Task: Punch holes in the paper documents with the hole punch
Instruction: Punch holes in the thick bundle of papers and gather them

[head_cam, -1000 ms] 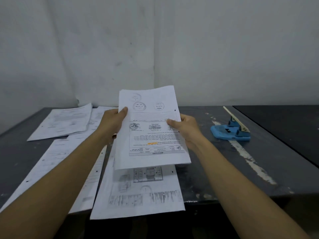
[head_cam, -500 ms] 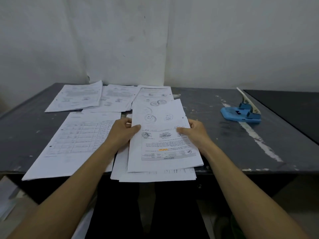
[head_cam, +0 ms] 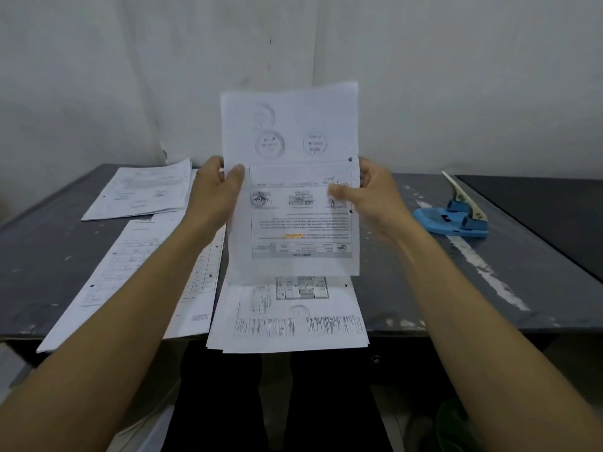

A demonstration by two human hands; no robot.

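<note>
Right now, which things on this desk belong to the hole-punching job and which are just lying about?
For the job:
- held sheets, gripped by left hand and right hand
- blue hole punch, untouched on the desk's right side
- paper stack at the near edge

Just lying about:
- papers at far left, some holes already visible
- dark panel at right

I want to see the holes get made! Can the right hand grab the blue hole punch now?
Probably not yet: the right hand is busy gripping the held papers. Nothing stands between it and the hole punch on the table, though.
</note>
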